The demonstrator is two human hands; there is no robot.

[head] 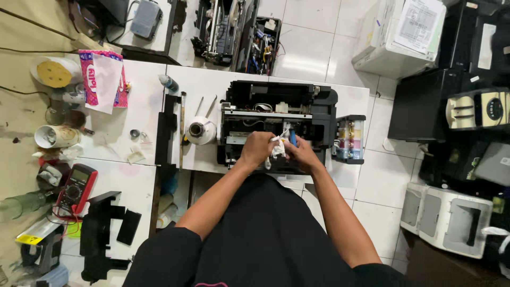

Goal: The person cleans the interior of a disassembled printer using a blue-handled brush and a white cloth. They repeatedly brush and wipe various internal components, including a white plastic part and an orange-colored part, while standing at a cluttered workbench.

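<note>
head view. both hands meet over the front of an opened black printer on the white worktop. left hand is closed around a crumpled white cloth or tissue, fingers curled and knuckles up; right hand touches the same wad from the other side, its fingers pinched on it beside a small blue part that stands up between the hands. whether the blue part is a tool or a piece of the machine cannot be told.

state of the work, as judged from this view: the printer's top cover is off and its inner frame, metal rail and white tubing lie bare, so the opening-up appears done. the wad is pressed into the front middle of the mechanism, which suggests wiping or blotting is in hand and not finished. a block of ink tanks with coloured fills hangs at the printer's right side, touching it. nothing shows the cover being refitted; reassembly seems left to do.

surroundings: just left of the printer stands a white roll, with a long-handled brush and two thin metal rods beside it. farther left lie a red multimeter, a pink tissue packet and a small blue bottle. other printers stand on the tiled floor to the right.
</note>
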